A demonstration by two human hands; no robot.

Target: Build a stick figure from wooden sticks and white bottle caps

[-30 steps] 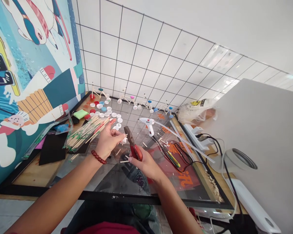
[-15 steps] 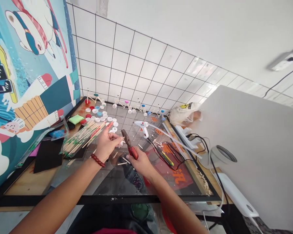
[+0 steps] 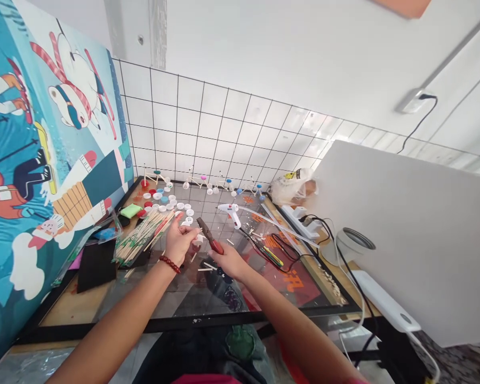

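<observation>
My right hand (image 3: 229, 261) is wrapped round the red handles of a pair of pliers (image 3: 206, 232), whose dark jaws point up and to the left. My left hand (image 3: 181, 244), with a red bead bracelet on its wrist, pinches a short pale wooden stick (image 3: 200, 230) close beside the jaws. Whether the jaws touch the stick I cannot tell. Left of this hand lies a bundle of wooden sticks (image 3: 142, 237) with green-printed wrappers. Short cut stick pieces (image 3: 205, 270) lie on the glass tabletop below the hands. Bottle caps (image 3: 171, 206), white, red and blue, are spread behind the left hand.
A white glue gun (image 3: 230, 213) lies beyond the pliers, its cord running right past a yellow cutter (image 3: 273, 256). Small stick-and-cap models (image 3: 204, 181) line the back by the wire grid. A power strip (image 3: 300, 221) and a white cup-like container (image 3: 354, 245) are at right.
The camera view has tilted up and shifted, so the table sits slightly differently in the picture. Both hands keep the same grips, with the pliers still near the left fingertips.
</observation>
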